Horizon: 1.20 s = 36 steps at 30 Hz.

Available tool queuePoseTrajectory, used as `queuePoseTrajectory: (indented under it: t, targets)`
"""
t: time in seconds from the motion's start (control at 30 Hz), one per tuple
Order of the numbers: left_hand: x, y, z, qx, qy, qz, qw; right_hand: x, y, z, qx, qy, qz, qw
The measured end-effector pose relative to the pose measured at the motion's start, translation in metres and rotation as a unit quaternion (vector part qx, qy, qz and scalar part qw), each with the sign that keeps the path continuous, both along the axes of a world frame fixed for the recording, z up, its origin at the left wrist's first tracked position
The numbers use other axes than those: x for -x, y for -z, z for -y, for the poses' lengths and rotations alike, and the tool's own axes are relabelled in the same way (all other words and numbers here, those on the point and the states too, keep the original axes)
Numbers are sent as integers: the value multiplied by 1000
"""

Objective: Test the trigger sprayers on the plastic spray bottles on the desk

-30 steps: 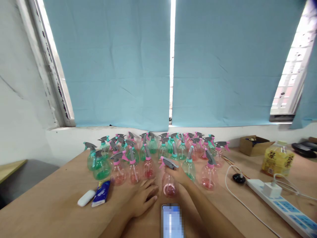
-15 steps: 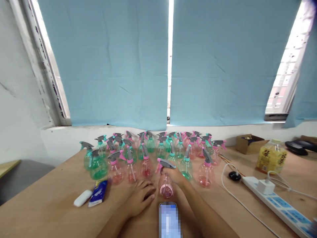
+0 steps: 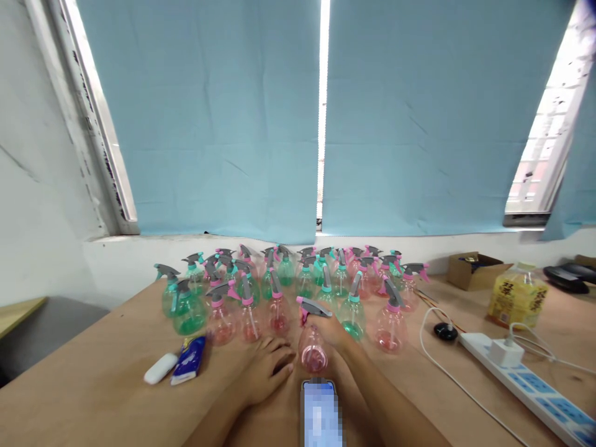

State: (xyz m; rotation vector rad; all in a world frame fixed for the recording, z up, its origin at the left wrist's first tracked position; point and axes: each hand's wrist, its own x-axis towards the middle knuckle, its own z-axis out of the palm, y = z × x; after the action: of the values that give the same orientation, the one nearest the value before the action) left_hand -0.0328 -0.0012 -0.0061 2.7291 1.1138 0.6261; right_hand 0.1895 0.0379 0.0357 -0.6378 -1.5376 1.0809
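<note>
Pink spray bottle (image 3: 313,347) sits near the middle of the table (image 3: 93,385), just in front of the crowd of other bottles, and the right hand (image 3: 336,329) is wrapped around its neck, fingers closed just under the grey trigger head (image 3: 315,307). The left hand (image 3: 267,367) lies flat and open on the wood just beside it, holding nothing.

Risk here, as I read it: that grip is high on the bottle, so a quick pull could swing the round base into the front row of spray bottles (image 3: 279,292) behind it, and they stand so tightly packed that one knock could topple several. A phone (image 3: 319,415) lies right at the near edge, touching distance from the bottle, so any drip would land there. The white power strip (image 3: 526,385) with its plug sits toward the right edge, a poor neighbour for liquid.

Contents: the held bottle is clear pink and I can't tell if it holds anything. The yellow jug (image 3: 516,303) far right looks full. A cardboard box (image 3: 475,270) by the far edge has dark items inside.
</note>
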Motion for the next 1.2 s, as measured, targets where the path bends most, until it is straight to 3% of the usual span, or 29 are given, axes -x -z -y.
queuePoseTrajectory:
  t: [0.2, 0.4, 1.2]
  targets:
    - [-1, -3, 1, 5, -2, -1, 1000, -3, -2, 2, -17, -34, 6, 999]
    - [-2, -3, 2, 5, -4, -6, 1000, -1, 5, -2, 1, -4, -32, 999]
    - [1, 1, 0, -2, 8, -3, 1000, 5, -3, 9, 1, 15, -25, 1000]
